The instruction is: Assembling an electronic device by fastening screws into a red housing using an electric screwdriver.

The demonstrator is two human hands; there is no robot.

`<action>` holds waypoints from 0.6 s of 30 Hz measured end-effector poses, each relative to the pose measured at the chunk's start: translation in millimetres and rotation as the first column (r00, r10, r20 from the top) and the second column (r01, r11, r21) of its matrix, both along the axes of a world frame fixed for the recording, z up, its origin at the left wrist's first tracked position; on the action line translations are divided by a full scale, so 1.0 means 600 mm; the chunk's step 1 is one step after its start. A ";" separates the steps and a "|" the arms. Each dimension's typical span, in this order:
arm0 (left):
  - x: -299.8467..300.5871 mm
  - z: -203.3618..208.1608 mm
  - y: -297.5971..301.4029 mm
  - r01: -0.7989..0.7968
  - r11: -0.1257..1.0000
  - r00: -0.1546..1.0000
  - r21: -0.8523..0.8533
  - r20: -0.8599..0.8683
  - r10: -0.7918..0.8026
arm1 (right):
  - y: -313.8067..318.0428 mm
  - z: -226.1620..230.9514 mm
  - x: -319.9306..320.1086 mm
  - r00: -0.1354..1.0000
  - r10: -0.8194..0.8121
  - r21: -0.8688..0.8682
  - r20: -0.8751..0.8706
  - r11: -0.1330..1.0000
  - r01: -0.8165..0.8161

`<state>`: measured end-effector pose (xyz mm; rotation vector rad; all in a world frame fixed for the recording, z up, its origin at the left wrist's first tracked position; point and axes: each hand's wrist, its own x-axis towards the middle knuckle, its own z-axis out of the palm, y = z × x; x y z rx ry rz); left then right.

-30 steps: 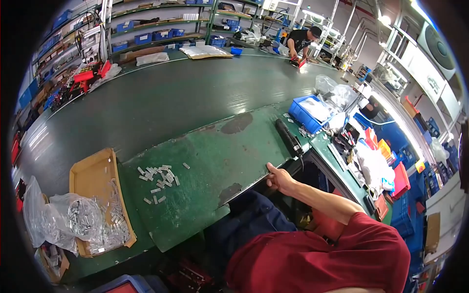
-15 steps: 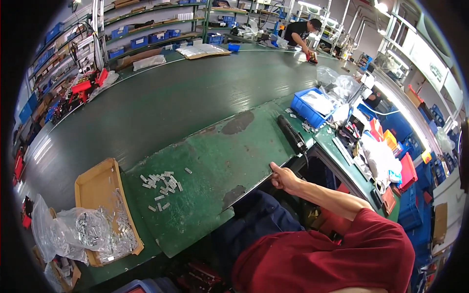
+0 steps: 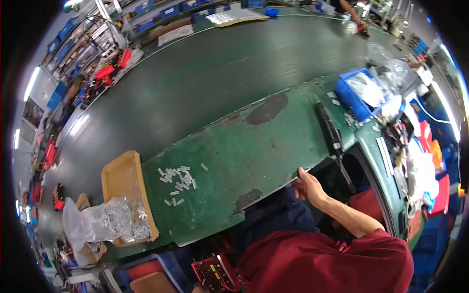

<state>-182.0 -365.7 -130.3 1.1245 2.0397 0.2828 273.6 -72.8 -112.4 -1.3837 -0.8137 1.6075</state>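
My right hand [image 3: 310, 188] is closed on the front edge of the green tabletop [image 3: 220, 195], thumb on top and fingers curled beneath. At the lower edge of the picture is a red device [image 3: 215, 273] with yellow labels and a dark panel, below the table's level. Fingers of my left hand [image 3: 198, 288] show at its lower left side; the rest of that hand is cut off. Several small silvery metal pieces [image 3: 181, 178] lie loose on the tabletop. A black powered screwdriver [image 3: 330, 129] rests near the right end.
A cardboard tray [image 3: 119, 171] at left holds plastic bags [image 3: 97, 219] of metal pieces. At right stands a blue bin [image 3: 351, 97] with white contents. Below the table is a blue crate [image 3: 168, 273]. A long dark conveyor [image 3: 195, 83] runs behind; a co-worker's arm [image 3: 354, 12] is far off.
The view has swung left and down, so the table sits further right. The red device shows more plainly, with fingers at its side. My right hand keeps to the table edge.
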 end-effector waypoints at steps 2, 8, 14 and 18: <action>0.007 0.062 0.008 -0.024 0.966 0.996 -0.259 -0.089 0.001 | -0.010 -0.009 0.007 0.970 0.244 -0.007 -0.002 0.970 -0.244; -0.029 0.256 -0.023 0.112 0.940 0.928 -0.324 -0.305 -0.216 | -0.024 0.006 -0.038 0.755 0.616 0.403 0.225 0.646 -0.648; 0.104 0.506 0.269 0.146 0.919 0.909 -0.366 -0.316 -0.271 | 0.040 0.070 -0.073 0.763 0.617 0.575 0.195 0.558 -0.598; 0.147 0.486 0.454 0.622 0.756 0.645 -0.203 -0.414 -0.642 | 0.082 0.094 -0.047 0.951 0.281 0.482 0.125 0.821 -0.306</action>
